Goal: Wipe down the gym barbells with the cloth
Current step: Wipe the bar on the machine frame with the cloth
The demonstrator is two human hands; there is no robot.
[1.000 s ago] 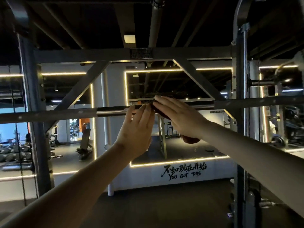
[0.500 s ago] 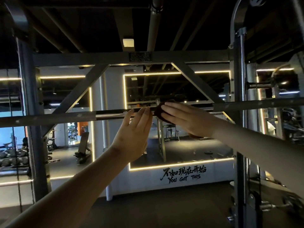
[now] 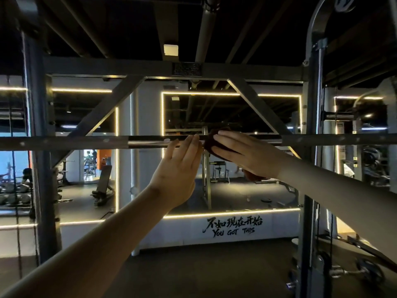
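- Head view is showing the barbell [image 3: 150, 142] lying level across the rack [image 3: 40, 168], up where the raised hands are reaching, and running from one edge of the picture to the other.
- The left hand [image 3: 180, 168] is reaching up with its fingers straight and close together, the tips touching the bar's polished middle stretch. It is holding nothing.
- The right hand [image 3: 242, 153] is lying flat over a dark red cloth [image 3: 208, 145] and pressing it onto the bar just beside the left fingertips. Its fingers are extended, not curled, and its thumb is hidden, so I cannot tell whether it is hooking under the bar.
- A bit of the cloth is peeking out below the right wrist, so it seems to be draping over the bar.
- The bar is looking like rigid, heavy steel carried by the rack, so it is probably needing steadying, not lifting. Its shiny section is likely slippery, and the duller grey lengths on either side may be offering more grip.
- The cloth is looking soft and light, apt to slip off. Closing palm and thumb round both cloth and bar would be suiting a wipe along its length.
- A weight bench [image 3: 105, 181] is standing well behind.
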